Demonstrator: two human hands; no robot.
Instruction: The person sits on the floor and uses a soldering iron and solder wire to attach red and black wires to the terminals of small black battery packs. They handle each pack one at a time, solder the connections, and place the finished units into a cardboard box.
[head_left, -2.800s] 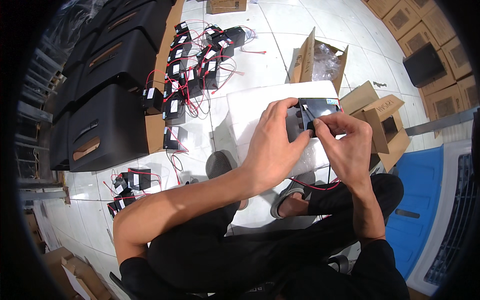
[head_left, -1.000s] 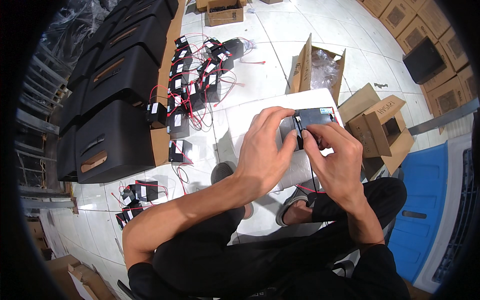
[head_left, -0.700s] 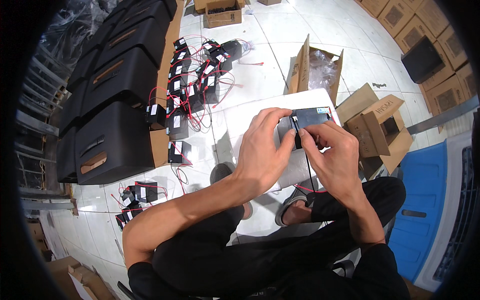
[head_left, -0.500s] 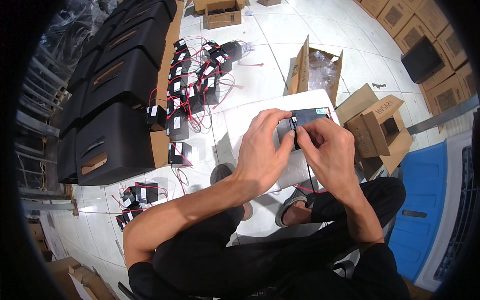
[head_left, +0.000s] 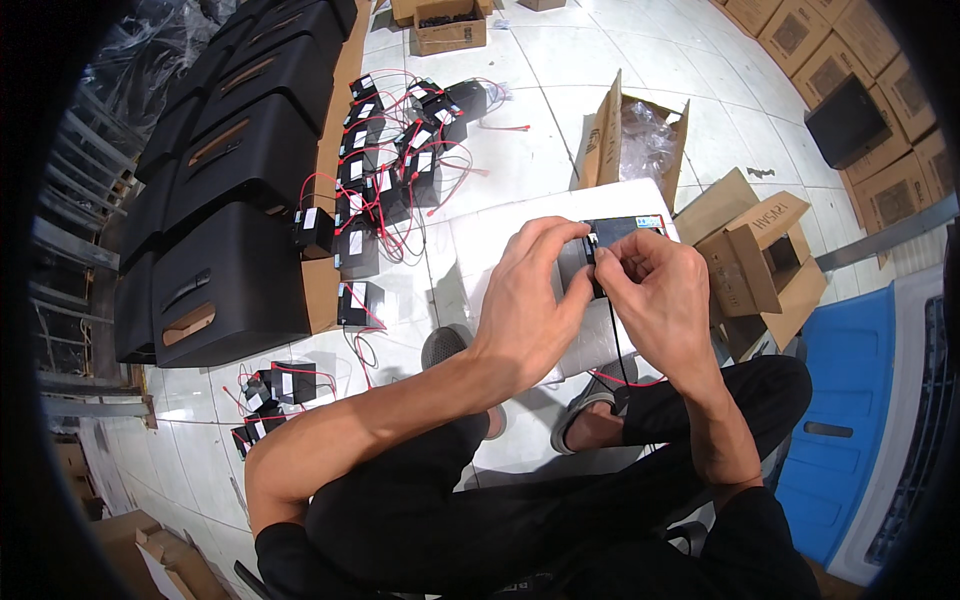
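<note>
A black battery (head_left: 617, 225) with a small coloured label rests on a white foam block (head_left: 477, 235), which has clear wrapping on its near part. My left hand (head_left: 525, 310) grips the battery's left side, fingertips at the far edge and thumb low on the side. At the terminal end, my right hand (head_left: 660, 305) pinches a thin black wire (head_left: 612, 325) between curled thumb and index finger, close beside the left thumb. The wire hangs down past the foam, near a red one. The small part under the right fingertips is mostly hidden.
Several wired black batteries (head_left: 360, 245) stand on floor tiles at left, beside black casings (head_left: 240, 270) on cardboard. Open cartons (head_left: 765, 260) stand right and behind the foam. A blue plastic panel (head_left: 835, 380) is at lower right, stacked boxes (head_left: 820, 70) upper right. My crossed legs are below.
My right hand has shifted slightly left and up, its fingers more curled at the terminal. Compared with the oldest frame, both hands and the battery appear farther left and the battery lower in view.
</note>
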